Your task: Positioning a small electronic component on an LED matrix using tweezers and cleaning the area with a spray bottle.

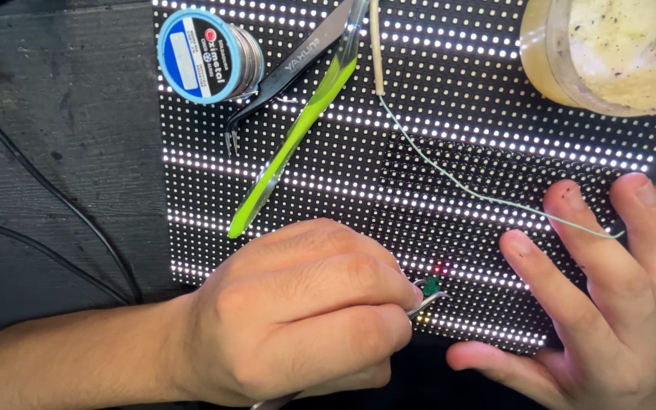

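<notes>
The LED matrix panel [419,152] is lying flat on the dark table [55,152], its rows glowing white except for a dark block right of centre. The left hand [305,311] is closing into a tight fist around a pair of metal tweezers [423,304], whose tips are pinching a tiny green component [431,285] just above the panel's lower rows, beside a few red lit dots. The right hand [601,296] is resting spread and empty on the panel, fingers wide, with a thin pale wire [480,193] running under its fingertips.

To seat the part well, the person is probably best served by keeping the right hand pressing the panel steady and lowering the tweezers square to the rows, squeezing lightly so the part does not flick away.

The tweezers' long axis is running from lower left to upper right, tips pointing up-right toward the red dots. The component's own orientation is too small to tell.
</notes>
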